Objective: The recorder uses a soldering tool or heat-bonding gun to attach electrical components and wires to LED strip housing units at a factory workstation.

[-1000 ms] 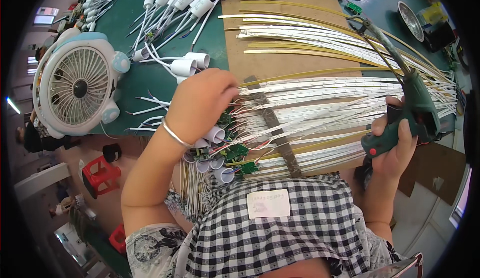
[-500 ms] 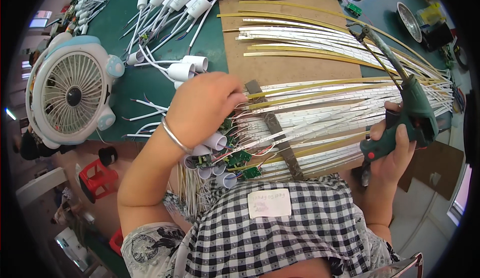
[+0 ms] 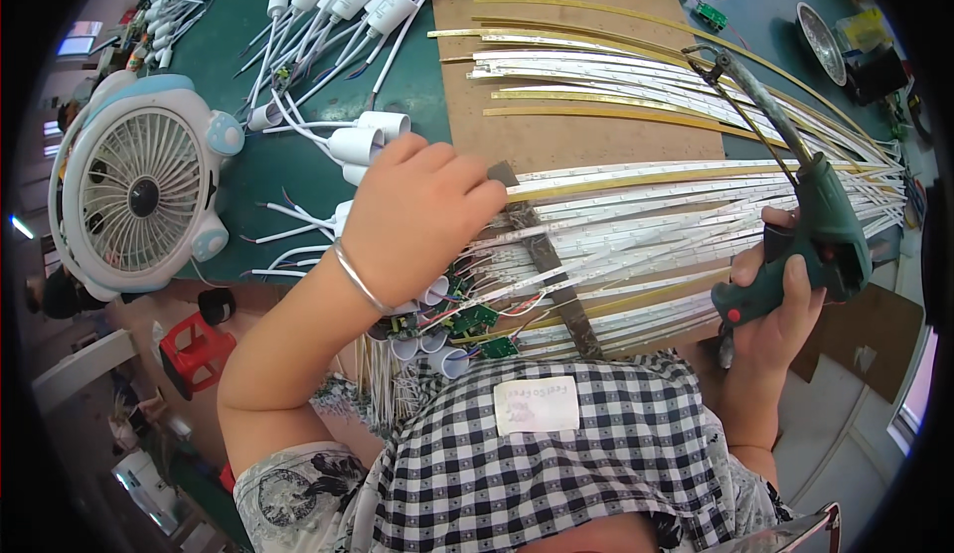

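Observation:
My left hand [image 3: 427,198], with a bangle at the wrist, is closed at the left ends of a row of LED strips [image 3: 636,195]; what its fingertips pinch is hidden under the hand. My right hand [image 3: 780,300] grips a green soldering gun [image 3: 825,220] by its handle, the metal tip pointing up and left above the strips. A dark flat bar [image 3: 545,260] lies across the strips. Below my left hand, small green circuit boards [image 3: 474,320] and white lamp caps [image 3: 449,361] are wired near the strip ends.
At the left stands a white and blue fan [image 3: 144,195]. White lamp caps with cables [image 3: 358,1] pile up at the far side. More LED strips [image 3: 596,66] lie on a brown board [image 3: 586,136]. A metal dish [image 3: 821,44] sits far right; a red stool [image 3: 199,346] stands on the floor.
My left hand has shifted slightly to the right and turned, its fingers now curled over the strip ends near the bar. My right hand and the soldering gun have hardly moved.

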A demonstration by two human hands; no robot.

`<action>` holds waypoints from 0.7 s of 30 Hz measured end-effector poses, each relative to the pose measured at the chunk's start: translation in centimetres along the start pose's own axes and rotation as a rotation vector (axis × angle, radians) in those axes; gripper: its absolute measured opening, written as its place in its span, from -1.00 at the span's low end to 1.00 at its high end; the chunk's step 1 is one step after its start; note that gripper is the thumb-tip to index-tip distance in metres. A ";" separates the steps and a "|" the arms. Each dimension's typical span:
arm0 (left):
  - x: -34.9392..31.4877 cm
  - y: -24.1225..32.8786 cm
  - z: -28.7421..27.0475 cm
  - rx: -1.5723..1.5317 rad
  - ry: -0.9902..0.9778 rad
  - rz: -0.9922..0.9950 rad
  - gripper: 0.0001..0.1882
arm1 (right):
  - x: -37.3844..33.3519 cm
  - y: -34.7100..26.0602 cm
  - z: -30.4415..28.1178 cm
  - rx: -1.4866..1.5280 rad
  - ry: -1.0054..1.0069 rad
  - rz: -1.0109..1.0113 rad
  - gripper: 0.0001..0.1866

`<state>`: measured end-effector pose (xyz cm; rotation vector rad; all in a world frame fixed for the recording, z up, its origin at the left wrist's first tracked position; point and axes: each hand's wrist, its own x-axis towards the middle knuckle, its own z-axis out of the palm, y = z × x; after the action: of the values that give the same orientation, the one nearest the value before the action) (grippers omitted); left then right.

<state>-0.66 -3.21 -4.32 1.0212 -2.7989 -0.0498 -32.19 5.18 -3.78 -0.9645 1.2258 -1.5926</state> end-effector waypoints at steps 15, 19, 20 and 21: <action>0.6 0.3 0.8 0.015 0.041 -0.003 -0.90 | -0.4 0.0 -0.5 0.010 -0.002 -0.012 -0.44; 0.1 0.7 0.2 -0.328 -0.077 -0.197 -0.92 | -0.4 -0.2 -0.4 0.008 0.012 0.021 -0.44; 0.0 0.6 0.1 -0.415 -0.161 -0.256 -0.92 | -0.4 -0.3 -0.4 0.015 0.008 0.028 -0.44; -0.2 0.5 0.1 -0.502 -0.243 -0.317 -0.91 | -0.4 -0.3 -0.4 0.021 0.001 0.035 -0.44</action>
<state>-0.86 -2.75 -4.40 1.3676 -2.5658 -0.9155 -32.49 5.66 -3.61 -0.9246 1.2176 -1.5761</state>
